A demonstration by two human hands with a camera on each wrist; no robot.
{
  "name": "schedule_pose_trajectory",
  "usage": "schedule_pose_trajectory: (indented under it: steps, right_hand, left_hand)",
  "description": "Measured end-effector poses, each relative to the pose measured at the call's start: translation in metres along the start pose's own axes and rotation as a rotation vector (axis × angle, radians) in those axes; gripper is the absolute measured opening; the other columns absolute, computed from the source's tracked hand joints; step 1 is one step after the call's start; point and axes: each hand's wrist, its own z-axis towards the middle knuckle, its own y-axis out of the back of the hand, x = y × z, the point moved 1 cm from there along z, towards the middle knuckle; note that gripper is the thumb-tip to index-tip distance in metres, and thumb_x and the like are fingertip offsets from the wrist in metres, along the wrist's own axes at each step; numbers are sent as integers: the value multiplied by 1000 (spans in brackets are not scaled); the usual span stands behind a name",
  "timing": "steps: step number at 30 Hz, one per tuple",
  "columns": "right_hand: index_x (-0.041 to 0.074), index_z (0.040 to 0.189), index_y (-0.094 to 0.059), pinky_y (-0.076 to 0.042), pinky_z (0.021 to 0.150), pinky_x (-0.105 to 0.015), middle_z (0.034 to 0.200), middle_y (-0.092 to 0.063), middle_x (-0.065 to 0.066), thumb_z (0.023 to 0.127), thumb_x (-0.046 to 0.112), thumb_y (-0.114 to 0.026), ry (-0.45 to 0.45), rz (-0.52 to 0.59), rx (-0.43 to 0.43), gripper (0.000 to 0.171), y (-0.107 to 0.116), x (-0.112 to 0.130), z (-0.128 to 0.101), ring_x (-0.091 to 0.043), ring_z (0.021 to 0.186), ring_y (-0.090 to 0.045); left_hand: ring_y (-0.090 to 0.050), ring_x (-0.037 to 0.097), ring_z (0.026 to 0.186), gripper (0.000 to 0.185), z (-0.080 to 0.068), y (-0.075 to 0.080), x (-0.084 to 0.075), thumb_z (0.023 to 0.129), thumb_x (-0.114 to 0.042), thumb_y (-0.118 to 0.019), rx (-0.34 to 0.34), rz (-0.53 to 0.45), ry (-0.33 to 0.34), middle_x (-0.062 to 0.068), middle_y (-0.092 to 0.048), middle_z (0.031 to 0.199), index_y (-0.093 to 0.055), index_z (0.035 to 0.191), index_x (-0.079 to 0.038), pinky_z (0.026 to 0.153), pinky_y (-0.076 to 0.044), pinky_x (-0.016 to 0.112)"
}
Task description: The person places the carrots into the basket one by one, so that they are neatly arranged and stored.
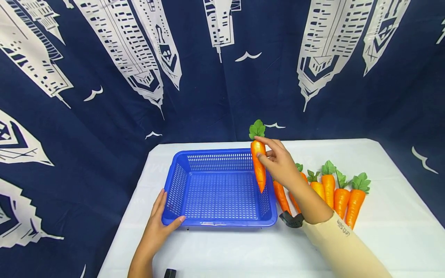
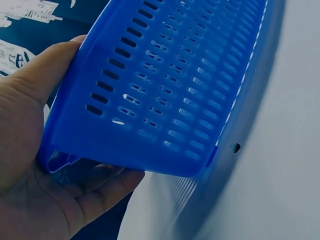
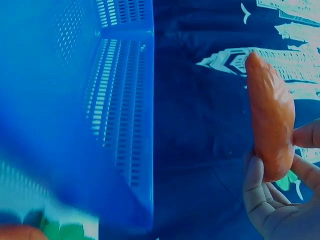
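The right hand (image 1: 280,163) pinches a carrot (image 1: 259,166) near the basket (image 1: 226,223), best done gently; the left hand (image 1: 157,227) holds the basket's corner, which should help steadiness.

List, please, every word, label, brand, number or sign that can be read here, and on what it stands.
"Let's slim": on the sleeve; small print, so this reading is likely, not certain.
Too faint to read: marks on the table, towards its back edge.
I can read no others.
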Motion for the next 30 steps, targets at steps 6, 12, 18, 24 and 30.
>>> schedule_pose_trajectory:
  steps: [6,12,18,24,30]
  right_hand:
    - [21,144,-55,-54,67,-21,130,-51,-13,98,15,-64,-6,56,56,48,-23,7,15,-23,82,-65]
    - [17,143,-55,-55,67,-23,128,-52,-15,97,14,-66,5,114,139,48,-46,12,26,-21,81,-67]
    - [15,143,-54,-61,76,-30,135,-51,-17,97,16,-67,-51,159,255,47,-70,16,40,-23,85,-71]
    - [12,145,-53,-62,86,-39,139,-46,-21,97,13,-63,-142,138,369,49,-89,9,43,-24,91,-72]
    - [10,143,-54,-59,88,-37,136,-53,-21,94,9,-64,-109,-33,471,50,-104,-2,41,-28,99,-65]
  left_hand:
    - [-5,39,158,106,-3,-2,-2,87,-42,-79,17,11,10,-6,1,172,-10,164,-20,120,-15,70]
    - [-5,39,158,106,-6,-3,-4,87,-41,-79,19,13,26,-8,1,172,-11,164,-19,121,-14,69]
    - [-5,39,158,106,-7,-2,-4,86,-43,-79,15,9,15,-7,0,172,-12,164,-18,121,-15,69]
    - [-7,40,158,107,-8,-3,-5,85,-46,-80,16,8,10,-5,-3,172,-13,164,-17,120,-16,70]
    - [-10,43,157,108,-8,-4,-5,85,-49,-78,13,29,-4,-5,-2,172,-13,164,-17,119,-19,70]
